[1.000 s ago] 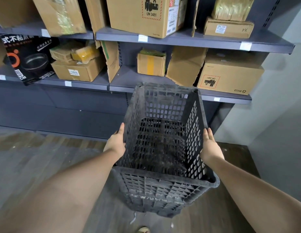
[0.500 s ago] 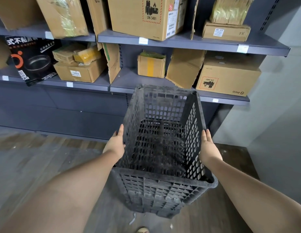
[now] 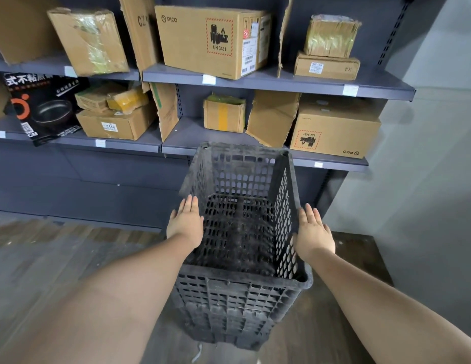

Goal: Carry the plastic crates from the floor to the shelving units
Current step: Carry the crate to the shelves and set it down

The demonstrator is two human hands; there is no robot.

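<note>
Before the shelving [image 3: 266,82], both flat hands, fingers straight, left hand [image 3: 185,223] and right hand [image 3: 314,233], press the crate [image 3: 242,292] sides

Black plastic crate [image 3: 242,232], perforated lattice walls, dusty, empty, open top toward camera, tilted with far end raised, held off the floor, far rim near the lower edge of the grey shelving unit [image 3: 255,82].

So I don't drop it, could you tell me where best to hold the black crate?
Take the crate by its two long side walls, one hand from each side: it is tall, narrow and open-topped, and the holed walls and rim give fingers purchase.
</note>
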